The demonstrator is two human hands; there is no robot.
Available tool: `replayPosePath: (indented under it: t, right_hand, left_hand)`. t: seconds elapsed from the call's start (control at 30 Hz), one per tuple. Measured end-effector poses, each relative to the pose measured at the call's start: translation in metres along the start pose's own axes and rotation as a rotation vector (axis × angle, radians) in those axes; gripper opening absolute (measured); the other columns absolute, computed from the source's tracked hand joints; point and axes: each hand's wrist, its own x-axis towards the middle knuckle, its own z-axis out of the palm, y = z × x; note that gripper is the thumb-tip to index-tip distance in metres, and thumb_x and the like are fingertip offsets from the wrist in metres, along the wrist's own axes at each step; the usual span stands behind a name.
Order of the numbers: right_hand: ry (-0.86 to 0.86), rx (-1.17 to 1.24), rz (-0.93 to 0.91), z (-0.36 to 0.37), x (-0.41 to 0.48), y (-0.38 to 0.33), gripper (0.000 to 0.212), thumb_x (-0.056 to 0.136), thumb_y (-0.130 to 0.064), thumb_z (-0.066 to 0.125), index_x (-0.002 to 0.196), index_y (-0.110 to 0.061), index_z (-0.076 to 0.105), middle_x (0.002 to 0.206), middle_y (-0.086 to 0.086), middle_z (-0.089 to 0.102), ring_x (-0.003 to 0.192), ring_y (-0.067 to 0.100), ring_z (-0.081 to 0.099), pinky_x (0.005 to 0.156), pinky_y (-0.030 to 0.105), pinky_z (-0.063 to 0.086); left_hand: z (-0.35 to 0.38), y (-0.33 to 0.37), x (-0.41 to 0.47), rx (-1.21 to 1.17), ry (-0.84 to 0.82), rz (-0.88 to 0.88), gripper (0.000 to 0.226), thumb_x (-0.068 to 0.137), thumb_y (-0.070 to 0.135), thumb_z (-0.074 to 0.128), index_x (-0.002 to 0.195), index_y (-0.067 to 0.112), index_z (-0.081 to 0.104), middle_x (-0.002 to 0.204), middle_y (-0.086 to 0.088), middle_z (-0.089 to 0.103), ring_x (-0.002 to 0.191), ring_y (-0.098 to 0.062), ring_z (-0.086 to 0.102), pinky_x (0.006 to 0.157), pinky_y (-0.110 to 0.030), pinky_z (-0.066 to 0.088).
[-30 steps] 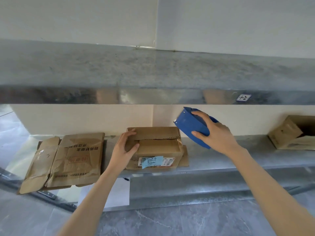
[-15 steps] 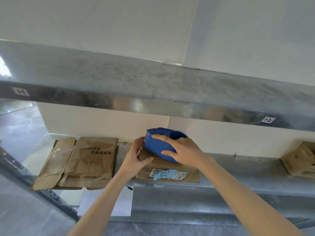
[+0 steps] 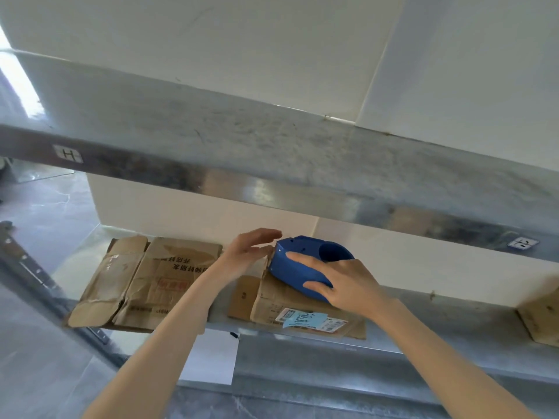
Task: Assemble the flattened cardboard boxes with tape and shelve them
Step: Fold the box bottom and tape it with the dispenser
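Grey metal shelf (image 3: pixel 453 303) along a white wall, flattened cardboard boxes (image 3: pixel 145 282) lying at its left end. Left hand (image 3: pixel 245 255) with fingers straight and loose, gripping nothing, fingertips at the nose of the blue tape dispenser (image 3: pixel 299 264). Right hand (image 3: pixel 348 288) curled round that dispenser, holding it on top of the small box (image 3: pixel 272 300) mid-shelf; another box (image 3: pixel 541 319) far right.
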Motion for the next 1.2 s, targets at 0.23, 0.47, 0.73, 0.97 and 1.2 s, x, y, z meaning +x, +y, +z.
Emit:
replayPosePath:
  t: [0.23,0.47,0.73,0.97,1.2]
  right_hand:
    - [-0.025,-0.066,-0.04,0.003,-0.004,0.0,0.058,0.097,-0.061,0.021,0.142,-0.065,-0.017,0.073,-0.003,0.061,0.054,0.015,0.049,0.058,0.033,0.051]
    - [0.013,-0.086,-0.07,-0.006,-0.009,-0.004,0.068,0.1,-0.053,0.039,0.146,-0.061,-0.011,0.059,-0.01,0.045,0.044,0.007,0.03,0.044,0.017,0.025]
    - [-0.025,-0.027,-0.042,-0.025,-0.014,-0.001,0.068,0.1,-0.051,0.042,0.141,-0.07,-0.008,0.055,-0.014,0.037,0.047,0.009,0.041,0.051,0.025,0.042]
    - [-0.032,0.025,0.058,-0.043,-0.045,0.023,0.067,0.097,-0.053,0.044,0.133,-0.078,-0.007,0.068,-0.009,0.058,0.055,0.009,0.048,0.058,0.022,0.041]
    - [-0.142,0.13,0.148,-0.063,-0.053,0.026,0.057,0.095,-0.054,0.051,0.133,-0.076,0.015,0.067,-0.016,0.049,0.064,0.002,0.048,0.059,0.017,0.03]
  left_hand:
    - [0.003,0.002,0.008,0.156,-0.031,0.005,0.045,0.093,-0.007,0.054,0.123,0.026,0.06,0.121,0.007,0.064,0.12,-0.007,0.056,0.108,-0.032,0.038]
    - [0.007,0.008,0.008,0.206,-0.002,0.031,0.034,0.088,-0.013,0.055,0.089,0.02,0.064,0.103,0.004,0.06,0.101,-0.011,0.062,0.09,-0.023,0.051]
    - [0.011,0.012,0.001,0.152,0.086,-0.005,0.025,0.091,-0.006,0.058,0.084,0.018,0.063,0.087,0.003,0.068,0.09,-0.018,0.066,0.08,-0.024,0.05]
    - [-0.02,0.004,-0.021,-0.078,0.184,-0.063,0.013,0.091,-0.002,0.063,0.085,0.01,0.061,0.092,-0.007,0.072,0.101,-0.022,0.07,0.078,-0.023,0.052]
    - [0.021,-0.008,-0.03,0.069,0.197,-0.027,0.038,0.08,-0.006,0.073,0.095,0.018,0.046,0.104,0.009,0.063,0.11,-0.003,0.064,0.092,-0.024,0.05]
